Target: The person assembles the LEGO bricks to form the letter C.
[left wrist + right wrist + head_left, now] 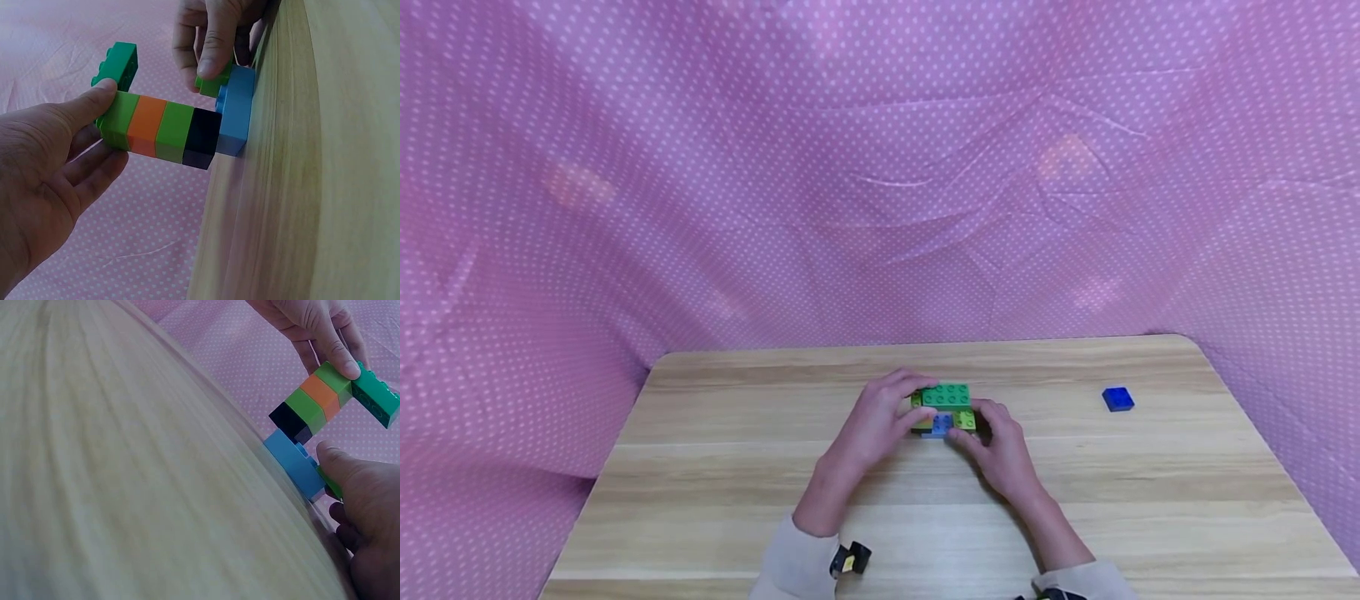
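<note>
A tower of toy building bricks stands on the table. Its base is a light blue brick [239, 112]; above one end come a dark brick [202, 139], a lime green one, an orange brick [147, 127] and another lime green one. A long green brick [946, 397] sits at the top and juts out sideways over the base. My left hand [874, 423] grips the tower's upper end with thumb and fingers. Low at the base's other end, my right hand [1006, 458] pinches a small lime green brick [214, 85], which touches the light blue one.
A lone dark blue brick [1118, 399] lies on the wooden table [700, 467], toward the right. Pink dotted cloth [880, 208] hangs behind the table and along its sides.
</note>
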Available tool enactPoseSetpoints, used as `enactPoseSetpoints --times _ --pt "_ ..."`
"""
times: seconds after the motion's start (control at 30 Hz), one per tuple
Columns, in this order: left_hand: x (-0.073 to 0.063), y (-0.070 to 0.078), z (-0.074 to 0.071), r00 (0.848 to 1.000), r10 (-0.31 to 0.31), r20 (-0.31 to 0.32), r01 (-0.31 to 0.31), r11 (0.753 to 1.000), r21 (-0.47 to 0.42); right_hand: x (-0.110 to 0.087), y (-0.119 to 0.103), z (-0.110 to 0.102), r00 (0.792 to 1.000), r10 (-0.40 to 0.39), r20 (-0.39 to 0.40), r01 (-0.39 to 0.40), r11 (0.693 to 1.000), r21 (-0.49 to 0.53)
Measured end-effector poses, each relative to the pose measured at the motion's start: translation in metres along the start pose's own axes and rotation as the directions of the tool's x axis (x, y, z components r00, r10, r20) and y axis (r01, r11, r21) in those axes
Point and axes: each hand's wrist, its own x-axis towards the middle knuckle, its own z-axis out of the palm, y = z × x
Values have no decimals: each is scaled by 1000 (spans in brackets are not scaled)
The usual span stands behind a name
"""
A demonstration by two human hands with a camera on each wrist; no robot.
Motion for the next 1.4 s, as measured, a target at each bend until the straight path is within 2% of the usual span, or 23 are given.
enactPoseSetpoints --times 0.3,0.63,0.77,0.9,1.0,1.13,1.2,1.3,1.4 --pt "-1 0 -1 1000 -7 -4 7 1000 -3 1 0 -3 999 46 18 -47 997 66" --pt "-1 2 1 999 -37 5 37 999 8 0 5 -14 994 110 -26 -103 976 192" --pt "0 3 2 999 -37 8 37 999 0 1 10 -24 986 154 -62 -136 962 238" --pt "0 2 3 999 -32 7 32 999 -2 2 18 -37 972 210 -109 -182 958 223" --pt "0 1 3 1000 -26 1 26 1000 -4 2 26 -48 957 234 -175 -199 960 195" --pt "-1 0 3 1000 -23 -9 23 1000 -13 2 38 -66 916 254 -311 -208 962 176" --pt "-1 0 4 1000 -25 -11 24 1000 -10 2 42 -76 881 272 -387 -225 961 164" --pt "-2 0 4 1000 -28 -12 28 1000 -1 0 48 -93 812 322 -486 -262 946 188" --pt "-1 0 4 999 -32 -12 32 999 4 -2 56 -110 728 360 -584 -292 933 211"
